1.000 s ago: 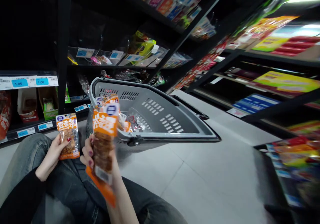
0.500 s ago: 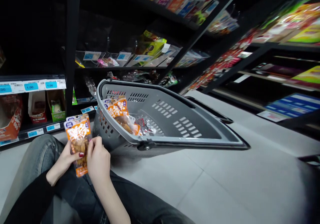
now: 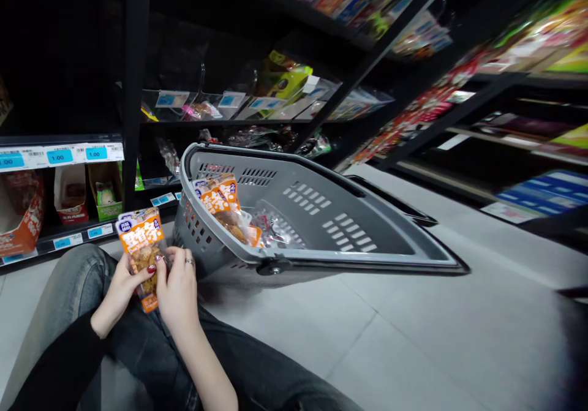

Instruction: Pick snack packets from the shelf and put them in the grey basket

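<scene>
Over my lap, my left hand (image 3: 120, 285) grips orange-and-clear snack packets (image 3: 143, 239) by their left side, its thumb across the front. My right hand (image 3: 178, 285) closes on the right side of the same packets, thumb on the front and fingers behind. The packets stand upright with the printed front toward me; one edge shows behind the front one, and how many there are I cannot tell. Just beyond my right hand sits a grey shopping basket (image 3: 312, 199) tilted on the floor. Inside it, at the near left end, lie similar orange snack packets (image 3: 220, 196) and clear-wrapped items (image 3: 275, 224).
Dark shelves (image 3: 136, 80) stand ahead with price tags and bagged snacks. Low at left are open cardboard boxes (image 3: 71, 196). More shelving with coloured packages (image 3: 546, 196) runs along the right. Pale floor tiles (image 3: 367, 331) stretch before the basket, whose dark handle (image 3: 390, 199) rests at its far side.
My right hand has brought its packet from near the basket's rim leftward to the one in my left hand. The packets are now together between both hands. The view has turned slightly left.
</scene>
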Motion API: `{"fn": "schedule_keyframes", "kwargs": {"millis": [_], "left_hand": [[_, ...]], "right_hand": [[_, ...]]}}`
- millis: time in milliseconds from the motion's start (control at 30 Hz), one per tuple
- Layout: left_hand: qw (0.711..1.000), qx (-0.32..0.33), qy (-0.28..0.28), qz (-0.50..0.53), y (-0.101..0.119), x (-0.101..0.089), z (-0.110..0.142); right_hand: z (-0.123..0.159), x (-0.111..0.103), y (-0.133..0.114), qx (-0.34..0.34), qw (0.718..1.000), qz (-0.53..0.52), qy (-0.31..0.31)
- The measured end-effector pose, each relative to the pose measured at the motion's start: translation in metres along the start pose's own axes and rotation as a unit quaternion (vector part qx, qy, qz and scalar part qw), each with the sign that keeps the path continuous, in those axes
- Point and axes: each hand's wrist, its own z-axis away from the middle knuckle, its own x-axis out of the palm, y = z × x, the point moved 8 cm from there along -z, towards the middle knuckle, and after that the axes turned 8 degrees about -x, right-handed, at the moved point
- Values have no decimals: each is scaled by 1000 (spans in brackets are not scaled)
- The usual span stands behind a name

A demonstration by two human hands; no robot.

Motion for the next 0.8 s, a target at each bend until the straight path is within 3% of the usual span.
{"fn": "schedule_keyframes", "kwargs": {"millis": [100, 200, 267, 367, 467, 600, 667, 733, 800], "left_hand": [[1000, 7, 18, 16, 1, -2, -1], [998, -23, 16, 65, -1, -2, 0], [991, -68, -8, 118, -5, 2, 2], [976, -103, -104, 160, -4, 21, 9], [983, -46, -154, 86, 6, 29, 13], [992, 73, -63, -81, 26, 11, 5], [992, 89, -19, -88, 33, -1, 1], [998, 39, -24, -40, 28, -6, -2], [996, -70, -57, 21, 12, -3, -1]], "right_hand": [[2, -2, -6, -30, 999, 22, 23], [6, 8, -21, -108, 992, 65, -12], [8, 15, -24, -121, 990, 62, -38], [7, 18, -12, -51, 998, -34, -33], [5, 21, 8, 40, 980, -194, -21], [2, 30, 22, 94, 918, -383, -33], [1, 35, 22, 95, 898, -424, -62], [1, 39, 21, 98, 879, -457, -93], [1, 40, 19, 97, 868, -473, -115]]}}
